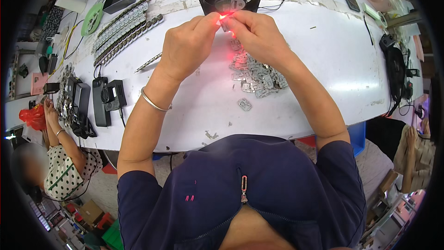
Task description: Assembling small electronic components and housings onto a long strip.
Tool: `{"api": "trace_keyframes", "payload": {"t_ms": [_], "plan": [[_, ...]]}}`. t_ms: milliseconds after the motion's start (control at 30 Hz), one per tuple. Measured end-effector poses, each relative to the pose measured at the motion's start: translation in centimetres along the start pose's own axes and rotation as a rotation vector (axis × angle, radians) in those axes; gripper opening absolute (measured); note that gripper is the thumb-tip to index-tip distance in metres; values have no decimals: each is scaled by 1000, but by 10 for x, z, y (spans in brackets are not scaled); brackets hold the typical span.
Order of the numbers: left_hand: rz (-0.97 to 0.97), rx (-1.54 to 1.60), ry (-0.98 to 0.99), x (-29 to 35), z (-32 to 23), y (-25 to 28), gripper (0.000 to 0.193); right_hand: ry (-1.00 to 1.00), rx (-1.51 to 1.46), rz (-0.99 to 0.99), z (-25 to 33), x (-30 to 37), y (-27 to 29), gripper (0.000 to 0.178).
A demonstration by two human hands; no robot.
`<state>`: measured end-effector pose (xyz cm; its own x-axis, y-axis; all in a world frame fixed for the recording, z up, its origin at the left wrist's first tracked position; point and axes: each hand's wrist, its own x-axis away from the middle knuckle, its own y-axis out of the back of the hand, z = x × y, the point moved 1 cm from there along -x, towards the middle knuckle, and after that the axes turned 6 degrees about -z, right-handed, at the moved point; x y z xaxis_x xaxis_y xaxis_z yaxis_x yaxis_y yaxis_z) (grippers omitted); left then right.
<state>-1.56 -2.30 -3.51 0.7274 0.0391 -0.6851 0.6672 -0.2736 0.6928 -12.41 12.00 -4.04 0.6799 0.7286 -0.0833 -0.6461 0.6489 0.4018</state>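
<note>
At twelve o'clock, before the black fan point(230, 2), the left hand point(188, 44) and right hand point(260, 36) pinch a red-lit module point(225, 25) between narrowed fingers: apparently fine two-handed handling, calling next for steadiness; the module pile point(257, 77) lies at five o'clock from it.

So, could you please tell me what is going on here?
A person's left hand and right hand hold a small red-lit piece at their fingertips, in front of a black fan. Its details are hard to make out. A pile of grey pieces lies on the white table, with one loose piece nearer the person. Rows of strips lie off to the left.
</note>
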Motion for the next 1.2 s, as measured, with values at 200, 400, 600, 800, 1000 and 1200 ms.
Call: {"api": "trace_keyframes", "payload": {"t_ms": [200,400,600,800,1000,1200], "plan": [[-41,-14,77,2,0,2,24,-14,-46,-67,6,-2,-2,25],[-65,-3,51,2,-3,4,25,15,-55,-100,11,-1,-2,25],[-36,-46,32,9,8,4,23,-183,-150,-39,3,-13,-16,24],[122,-45,148,23,20,-1,25,-553,-552,70,-9,-23,-26,17],[146,-23,193,25,21,-1,26,-664,-605,119,-17,-28,-28,16],[149,-18,214,23,21,-1,24,-745,-694,115,-17,-27,-31,14]]}}
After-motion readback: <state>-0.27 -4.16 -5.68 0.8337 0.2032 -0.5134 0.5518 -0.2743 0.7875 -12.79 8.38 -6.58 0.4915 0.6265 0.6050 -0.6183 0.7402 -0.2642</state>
